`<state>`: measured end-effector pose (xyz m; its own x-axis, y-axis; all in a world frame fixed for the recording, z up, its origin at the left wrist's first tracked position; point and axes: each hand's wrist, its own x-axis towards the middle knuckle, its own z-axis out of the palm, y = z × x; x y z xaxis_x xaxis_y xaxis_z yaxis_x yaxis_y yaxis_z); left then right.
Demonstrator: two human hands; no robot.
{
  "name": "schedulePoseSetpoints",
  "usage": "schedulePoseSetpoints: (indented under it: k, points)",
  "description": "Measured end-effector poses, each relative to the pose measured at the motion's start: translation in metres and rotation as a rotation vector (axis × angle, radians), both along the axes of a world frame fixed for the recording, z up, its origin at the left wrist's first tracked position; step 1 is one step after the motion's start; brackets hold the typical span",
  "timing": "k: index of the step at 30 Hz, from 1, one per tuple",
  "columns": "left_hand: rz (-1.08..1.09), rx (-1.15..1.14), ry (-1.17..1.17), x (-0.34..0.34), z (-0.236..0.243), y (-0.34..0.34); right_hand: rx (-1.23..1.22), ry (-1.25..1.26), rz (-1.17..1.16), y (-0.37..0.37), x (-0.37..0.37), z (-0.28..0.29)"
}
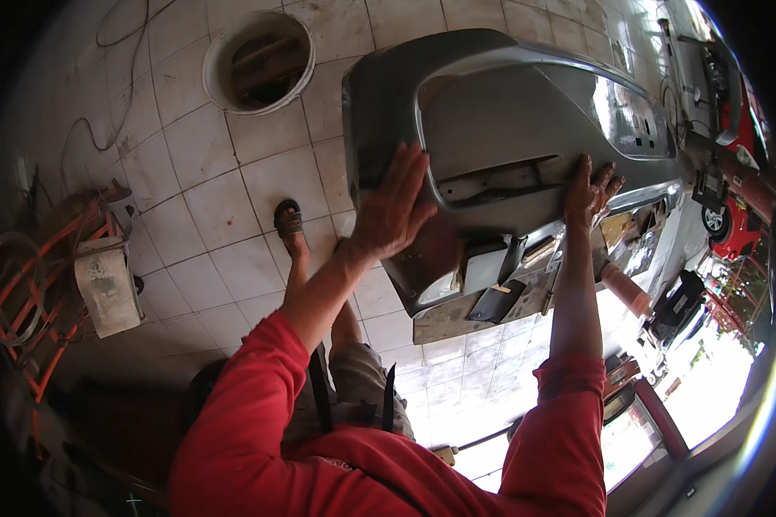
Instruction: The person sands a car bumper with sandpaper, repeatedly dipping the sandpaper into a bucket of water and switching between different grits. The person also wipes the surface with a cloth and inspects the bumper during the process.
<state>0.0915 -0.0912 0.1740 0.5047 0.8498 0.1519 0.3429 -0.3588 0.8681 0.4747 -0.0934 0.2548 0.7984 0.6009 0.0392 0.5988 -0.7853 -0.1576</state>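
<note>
A large dark grey car body panel [491,116], which looks like a bumper, lies in front of me with a wide recess and a narrow slot. My left hand [394,207] is at its near left part, fingers stretched out and nothing in them. Farther right, my right hand [588,194] rests on the panel beside the end of the slot, its fingers spread. Whether the left palm presses on the surface I cannot tell. Under the panel's near edge is a board or bench [444,327] with several flat dark pieces on it.
A white bucket [218,82] with dark contents stands on the tiled floor [190,151] beyond the panel's left end. At the left is an orange metal frame [39,379] with a coiled hose and a worn pale container [110,289]. A red car [733,228] is at the far right.
</note>
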Motion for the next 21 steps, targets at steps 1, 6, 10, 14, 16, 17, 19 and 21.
schedulePoseSetpoints:
  k: [1,6,10,14,16,17,19,21]
  points:
    - [0.071,0.030,-0.026,0.009,-0.008,0.045,0.037,-0.021,0.037,-0.004,0.018,-0.012]
    - [-0.098,0.121,0.412,-0.004,-0.011,0.186,0.007,0.006,0.031,0.003,0.002,0.000]
    - [-0.039,0.337,0.364,-0.026,-0.015,0.196,0.009,-0.004,0.028,0.004,0.012,-0.002]
    - [0.264,-0.069,0.099,-0.013,-0.004,0.136,-0.004,-0.005,0.037,0.002,0.010,-0.005]
    - [0.349,-0.063,-0.039,0.008,-0.002,0.039,-0.001,-0.002,0.038,0.009,0.003,-0.004]
    - [0.166,-0.046,-0.048,0.007,0.013,-0.013,0.001,-0.001,0.028,0.008,-0.003,-0.003]
    - [0.048,-0.187,-0.086,0.002,0.031,-0.101,0.002,-0.001,0.026,0.007,-0.005,0.002]
    - [0.007,-0.147,-0.053,-0.002,0.027,-0.107,-0.014,0.017,0.048,0.002,-0.003,0.004]
